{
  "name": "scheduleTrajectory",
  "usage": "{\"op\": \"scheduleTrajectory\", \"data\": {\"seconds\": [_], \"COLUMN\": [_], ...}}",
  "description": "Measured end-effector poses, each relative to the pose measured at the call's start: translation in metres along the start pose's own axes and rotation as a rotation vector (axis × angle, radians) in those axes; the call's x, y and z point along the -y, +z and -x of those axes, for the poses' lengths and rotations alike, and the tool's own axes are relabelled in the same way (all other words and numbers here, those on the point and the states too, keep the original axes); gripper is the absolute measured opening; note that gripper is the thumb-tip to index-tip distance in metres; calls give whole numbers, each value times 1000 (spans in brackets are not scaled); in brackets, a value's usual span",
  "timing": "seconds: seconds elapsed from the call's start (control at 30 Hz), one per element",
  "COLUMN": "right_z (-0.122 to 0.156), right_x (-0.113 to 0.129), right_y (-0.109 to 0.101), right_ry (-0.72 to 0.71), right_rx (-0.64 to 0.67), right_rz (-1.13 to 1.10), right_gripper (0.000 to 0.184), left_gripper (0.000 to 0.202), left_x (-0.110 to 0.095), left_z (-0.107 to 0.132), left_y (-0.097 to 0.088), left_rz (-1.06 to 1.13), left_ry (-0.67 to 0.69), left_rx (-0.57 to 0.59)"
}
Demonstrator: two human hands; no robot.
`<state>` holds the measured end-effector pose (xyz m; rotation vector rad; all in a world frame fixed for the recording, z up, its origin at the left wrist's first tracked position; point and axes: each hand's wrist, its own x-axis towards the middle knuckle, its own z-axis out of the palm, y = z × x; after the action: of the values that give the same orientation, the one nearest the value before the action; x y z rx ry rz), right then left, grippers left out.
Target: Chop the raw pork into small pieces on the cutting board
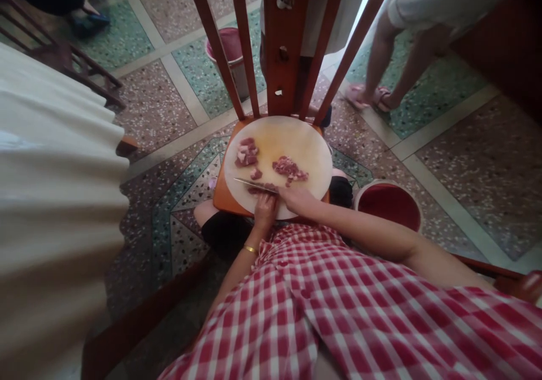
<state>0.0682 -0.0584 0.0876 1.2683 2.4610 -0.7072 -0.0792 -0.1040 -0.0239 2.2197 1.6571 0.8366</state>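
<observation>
Metal is glinting: the right hand (293,200) is gripping a knife (254,184).
At seven o'clock on the round board (292,134), the left hand (265,208) is touching red meat (256,191), whether closed I can't tell; chunks (247,153) are lying at ten, smaller pieces (288,169) toward three.

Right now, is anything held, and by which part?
The right hand holds the knife by its handle end; the left hand is at the meat, its grip unclear.

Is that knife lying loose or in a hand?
Held: the right hand is closed around one end of the knife, which points left over the round board.
</observation>
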Motion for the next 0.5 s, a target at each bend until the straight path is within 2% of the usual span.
{"op": "scheduleTrajectory", "data": {"seconds": [0.23,0.37,0.43,0.5], "right_z": [51,43,36,34], "right_x": [-39,-41,-39,-36], "right_y": [16,8,3,0], "right_ry": [104,179,227,216], "right_rx": [71,99,83,57], "right_rz": [73,51,44,58], "right_gripper": [38,30,31,31], "left_gripper": [21,21,22,23], "left_x": [-3,-6,-7,-8], "left_z": [-2,-2,-1,1], "left_y": [-2,-8,-11,-12], "left_rz": [-21,5,12,21], "left_ry": [1,6,1,-1], "left_rx": [-10,-50,-72,-69]}}
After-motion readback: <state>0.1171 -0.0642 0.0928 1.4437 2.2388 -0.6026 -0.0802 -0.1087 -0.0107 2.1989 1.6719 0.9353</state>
